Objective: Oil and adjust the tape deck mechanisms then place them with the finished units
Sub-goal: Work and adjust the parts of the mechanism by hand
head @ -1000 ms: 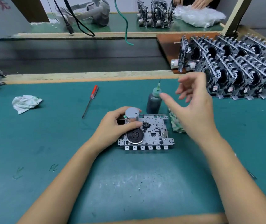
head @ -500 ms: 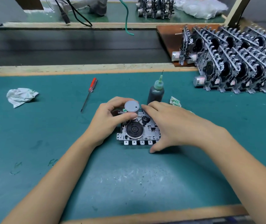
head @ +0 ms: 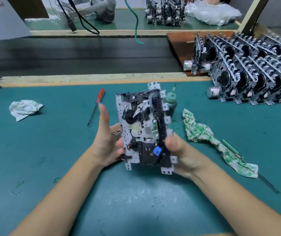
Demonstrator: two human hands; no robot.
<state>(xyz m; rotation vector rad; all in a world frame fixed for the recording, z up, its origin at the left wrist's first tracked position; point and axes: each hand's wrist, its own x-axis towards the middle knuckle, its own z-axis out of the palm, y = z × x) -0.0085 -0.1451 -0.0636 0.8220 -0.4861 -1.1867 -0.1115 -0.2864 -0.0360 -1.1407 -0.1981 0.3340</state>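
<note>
While both hands (head: 105, 143) (head: 179, 154) grip its side edges, the tape deck mechanism (head: 143, 128) stands upright between them.

Workbench topped with teal mat (head: 136, 210), scuffed and stained pale near front. Wooden strip (head: 85, 79) along mat's far edge. Beyond it, dark conveyor belt (head: 76, 55) runs left to right. Second bench with green top (head: 126, 19) across belt, wooden edge facing it. Slanted pale post (head: 250, 12) at upper right. Grey wall (head: 276, 12) behind post. Light even, soft shadows.
</note>
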